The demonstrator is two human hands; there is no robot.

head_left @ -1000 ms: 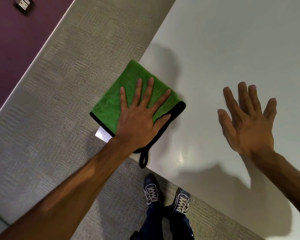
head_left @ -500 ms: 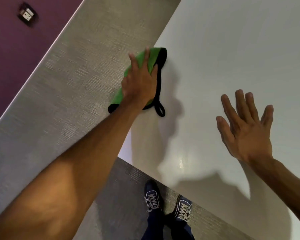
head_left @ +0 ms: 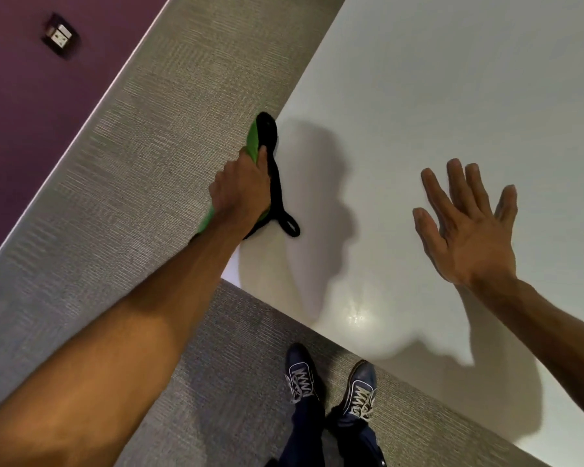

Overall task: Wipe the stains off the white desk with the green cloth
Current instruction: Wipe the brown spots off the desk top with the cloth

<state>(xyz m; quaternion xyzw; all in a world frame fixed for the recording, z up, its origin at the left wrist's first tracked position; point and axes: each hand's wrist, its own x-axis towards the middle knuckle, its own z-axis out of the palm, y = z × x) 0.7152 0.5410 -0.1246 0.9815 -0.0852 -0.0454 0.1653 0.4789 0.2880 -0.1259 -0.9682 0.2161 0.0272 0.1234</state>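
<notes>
Gripping 1 green cloth (head_left: 252, 139), left hand (head_left: 241, 193) at white desk (head_left: 452, 79) edge, right hand (head_left: 469, 230) spread open, 2 shoes (head_left: 300, 379)

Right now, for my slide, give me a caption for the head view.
Left hand grips the green cloth at the edge of the white desk; right hand spread open above it.

The left hand (head_left: 241, 193) hides much of the green cloth (head_left: 252, 139). Its fingers curl out of sight. The white desk (head_left: 452, 96) is cropped at right.
</notes>
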